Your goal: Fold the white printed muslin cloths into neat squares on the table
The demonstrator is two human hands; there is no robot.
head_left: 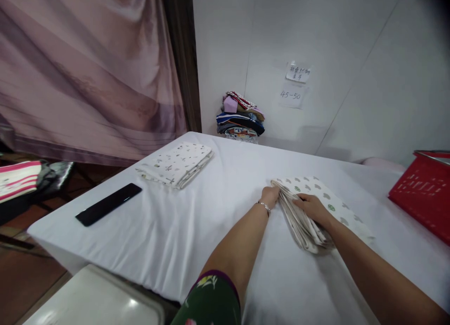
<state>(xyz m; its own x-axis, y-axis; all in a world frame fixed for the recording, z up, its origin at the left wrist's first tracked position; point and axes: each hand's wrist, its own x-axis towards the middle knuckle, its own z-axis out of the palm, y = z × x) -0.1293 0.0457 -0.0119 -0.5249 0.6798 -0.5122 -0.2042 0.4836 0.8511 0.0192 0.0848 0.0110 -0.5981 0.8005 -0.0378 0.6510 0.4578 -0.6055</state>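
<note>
A white cloth point(325, 193) printed with grey and green shapes lies folded in layers on the right part of the table. My left hand point(270, 196), with a bracelet at the wrist, is closed on the cloth's far left corner. Over the layered edges bends my right hand point(312, 207), gripping some of the folds between thumb and fingers. The near ends of the layers bunch up and sag toward me. Parts of the fingers of both hands are hidden by the cloth.
On the white-covered table point(225, 175) lie another folded printed cloth point(179, 163) and a black flat slab point(108, 204). A red basket point(423, 193) stands at the right edge. Behind the table rises a stack of folded fabrics point(241, 118). A pale stool point(94, 299) sits at the near left.
</note>
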